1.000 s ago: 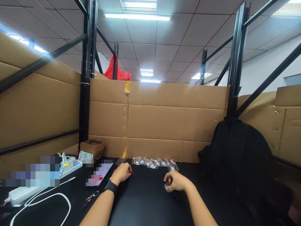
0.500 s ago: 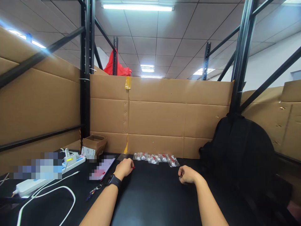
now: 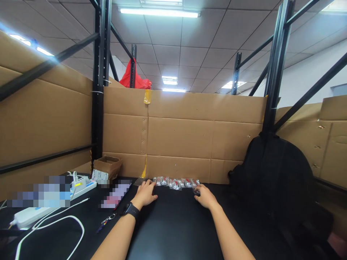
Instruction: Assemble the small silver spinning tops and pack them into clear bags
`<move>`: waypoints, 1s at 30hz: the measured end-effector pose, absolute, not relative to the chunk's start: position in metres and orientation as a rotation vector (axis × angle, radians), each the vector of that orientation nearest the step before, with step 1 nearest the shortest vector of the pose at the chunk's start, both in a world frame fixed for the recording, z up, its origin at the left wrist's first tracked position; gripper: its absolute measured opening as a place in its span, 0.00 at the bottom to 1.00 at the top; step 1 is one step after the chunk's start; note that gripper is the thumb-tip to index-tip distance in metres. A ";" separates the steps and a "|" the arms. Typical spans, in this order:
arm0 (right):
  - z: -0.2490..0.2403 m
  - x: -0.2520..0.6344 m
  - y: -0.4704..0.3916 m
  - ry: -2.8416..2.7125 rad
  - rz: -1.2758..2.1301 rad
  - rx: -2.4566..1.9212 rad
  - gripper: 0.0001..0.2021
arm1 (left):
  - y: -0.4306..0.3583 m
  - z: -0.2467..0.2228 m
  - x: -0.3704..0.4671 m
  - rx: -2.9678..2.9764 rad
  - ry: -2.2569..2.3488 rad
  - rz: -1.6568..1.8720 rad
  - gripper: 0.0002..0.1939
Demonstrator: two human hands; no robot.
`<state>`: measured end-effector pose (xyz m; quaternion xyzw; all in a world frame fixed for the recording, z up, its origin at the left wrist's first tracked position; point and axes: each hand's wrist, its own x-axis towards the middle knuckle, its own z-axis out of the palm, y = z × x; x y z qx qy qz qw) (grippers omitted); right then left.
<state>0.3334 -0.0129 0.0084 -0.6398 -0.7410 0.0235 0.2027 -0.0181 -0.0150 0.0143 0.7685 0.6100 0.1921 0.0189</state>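
Note:
A row of small clear bags (image 3: 175, 183) with red and silver parts inside lies along the foot of the cardboard back wall on the black table (image 3: 173, 227). My left hand (image 3: 145, 194) rests flat on the table with fingers apart, its fingertips at the left end of the row; a black watch sits on that wrist. My right hand (image 3: 203, 196) reaches to the right end of the row, fingertips on the last bag (image 3: 196, 190). Whether it grips that bag is hidden by the fingers.
A black backpack (image 3: 273, 173) stands at the right against the rack post. At the left are a small open cardboard box (image 3: 107, 167), a phone (image 3: 116, 194), a key ring (image 3: 104, 224), power strips (image 3: 81, 184) and a white cable (image 3: 54, 225). Cardboard walls enclose the table.
Both hands moved forward to the row of bags. The left hand opened from a loose fist to flat. The right hand went from the table's middle to the row's right end.

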 end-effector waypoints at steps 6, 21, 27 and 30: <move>0.009 0.340 -0.016 -1.979 -0.069 -1.856 0.28 | -0.021 0.016 -0.003 2.432 1.819 0.716 0.27; 0.020 0.338 -0.018 -1.687 -0.020 -1.643 0.23 | -0.029 0.025 0.020 2.382 1.367 1.018 0.17; 0.033 0.278 -0.041 -1.800 0.103 -1.106 0.17 | -0.030 0.008 0.068 1.725 0.853 1.054 0.31; 0.029 0.247 -0.046 -1.804 0.215 -1.004 0.14 | -0.026 0.002 0.077 1.545 0.822 1.078 0.37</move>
